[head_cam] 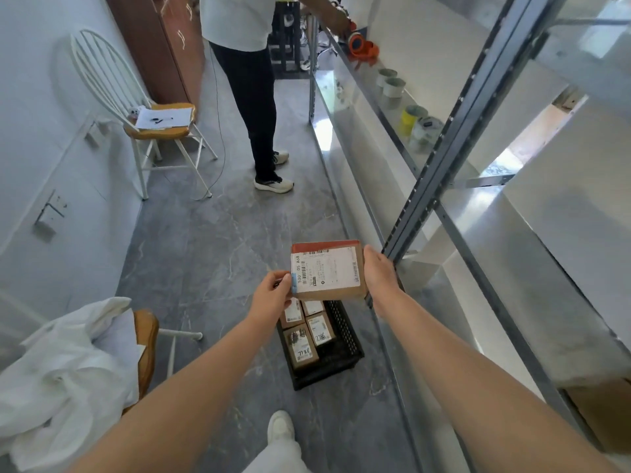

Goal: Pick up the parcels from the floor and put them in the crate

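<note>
On the white label [329,268] of the parcel [336,294] you hold, you can read "530 D5 A68" along its left edge, beside barcodes; the smaller print is too fine to read. In the crate [346,331], the near box [302,349] and the far box [321,331] each bear handwriting that looks like "78LL".

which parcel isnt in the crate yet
The parcel with the red strip along its top edge, held between the left hand and right hand above the black crate. The four other parcels visible already lie inside it.
</note>
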